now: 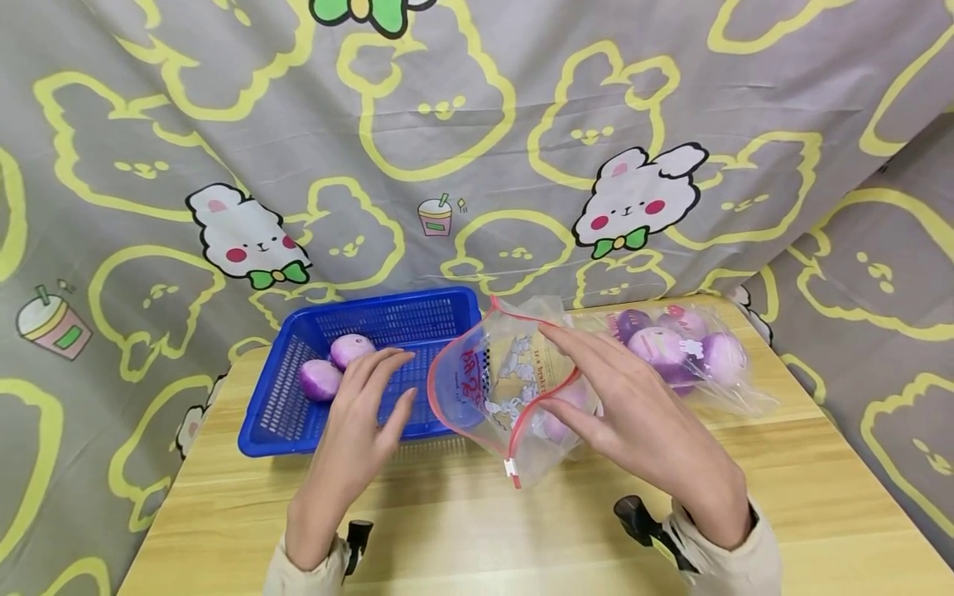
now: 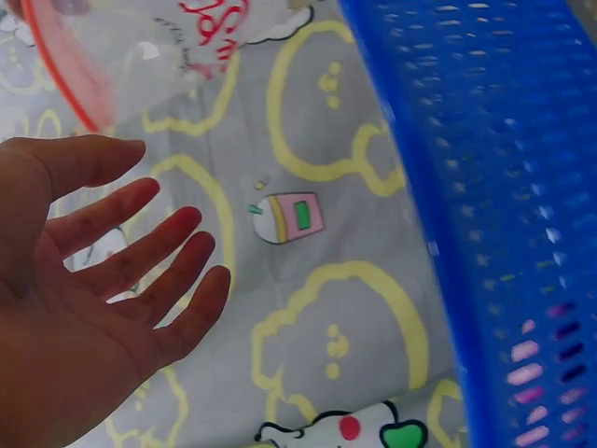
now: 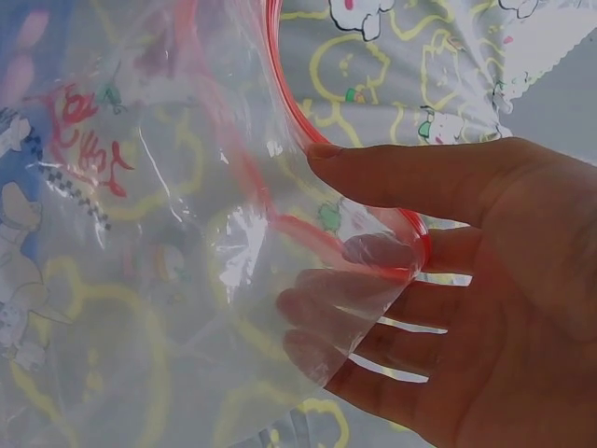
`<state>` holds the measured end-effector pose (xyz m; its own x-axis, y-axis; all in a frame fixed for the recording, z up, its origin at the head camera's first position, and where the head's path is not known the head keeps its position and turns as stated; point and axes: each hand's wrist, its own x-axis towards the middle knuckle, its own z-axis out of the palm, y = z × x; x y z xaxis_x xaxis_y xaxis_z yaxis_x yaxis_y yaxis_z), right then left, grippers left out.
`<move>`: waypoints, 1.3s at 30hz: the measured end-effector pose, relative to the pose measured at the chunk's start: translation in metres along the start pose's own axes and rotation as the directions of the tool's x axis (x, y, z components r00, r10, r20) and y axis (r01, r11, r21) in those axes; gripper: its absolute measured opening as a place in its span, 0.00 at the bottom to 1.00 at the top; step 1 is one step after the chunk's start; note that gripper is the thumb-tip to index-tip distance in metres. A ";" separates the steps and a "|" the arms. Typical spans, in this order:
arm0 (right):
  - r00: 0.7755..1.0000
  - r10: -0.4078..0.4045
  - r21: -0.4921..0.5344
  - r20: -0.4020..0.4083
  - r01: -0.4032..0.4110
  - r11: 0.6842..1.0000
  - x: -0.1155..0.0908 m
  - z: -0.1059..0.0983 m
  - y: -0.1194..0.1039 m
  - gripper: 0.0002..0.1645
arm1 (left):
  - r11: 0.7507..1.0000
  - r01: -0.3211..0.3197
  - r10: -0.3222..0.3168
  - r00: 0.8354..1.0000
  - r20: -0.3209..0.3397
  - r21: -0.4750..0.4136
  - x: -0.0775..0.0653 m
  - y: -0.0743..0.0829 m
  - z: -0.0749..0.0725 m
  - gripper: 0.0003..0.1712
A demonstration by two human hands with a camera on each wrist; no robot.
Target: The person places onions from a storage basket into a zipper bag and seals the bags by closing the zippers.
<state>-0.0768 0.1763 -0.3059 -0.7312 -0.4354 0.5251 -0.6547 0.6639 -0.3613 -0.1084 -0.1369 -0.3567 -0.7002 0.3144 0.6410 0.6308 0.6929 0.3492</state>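
My right hand [image 1: 633, 397] pinches the red-edged rim of a clear zip bag [image 3: 159, 243], thumb on one side and fingers behind the film. The bag's mouth gapes toward me, and a white slider [image 1: 510, 468] sits at its near end. Through the film low in the bag a pinkish-purple shape shows, only partly visible. My left hand [image 1: 361, 414] hovers above the near side of a blue basket [image 1: 261, 443], fingers spread and loosely bent, holding nothing. Two rounded purple-and-white things [image 1: 320, 380] lie at the basket's left, close beyond those fingers.
At the back right, another clear bag [image 1: 745, 401] holds several similar purple rounded things [image 1: 659, 346]. Everything stands on a wood-grain table [image 1: 462, 530]. A grey cartoon-print cloth [image 1: 477, 190] hangs right behind the table's back edge.
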 end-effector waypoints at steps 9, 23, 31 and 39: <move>1.000 0.001 0.003 0.010 -0.001 1.000 0.000 0.000 0.000 0.45 | 0.996 0.074 -0.076 0.996 0.056 0.046 -0.010 -0.029 0.010 0.24; 1.000 0.015 0.006 0.019 -0.015 1.000 0.000 0.002 0.005 0.43 | 0.987 0.135 -0.144 0.985 0.098 0.093 -0.018 -0.054 0.017 0.24; 0.999 0.016 0.000 0.029 -0.016 1.000 0.001 0.002 0.001 0.42 | 0.974 0.181 -0.194 0.977 0.087 0.138 -0.027 -0.072 0.015 0.24; 0.999 0.020 0.003 0.033 -0.020 1.000 0.000 0.003 -0.002 0.42 | 0.969 0.164 -0.182 0.979 0.087 0.184 -0.030 -0.086 0.009 0.24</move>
<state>-0.0762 0.1735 -0.3072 -0.7503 -0.4420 0.4916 -0.6403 0.6708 -0.3742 -0.1450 -0.2004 -0.4118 -0.8299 0.2383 0.5045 0.4352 0.8423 0.3180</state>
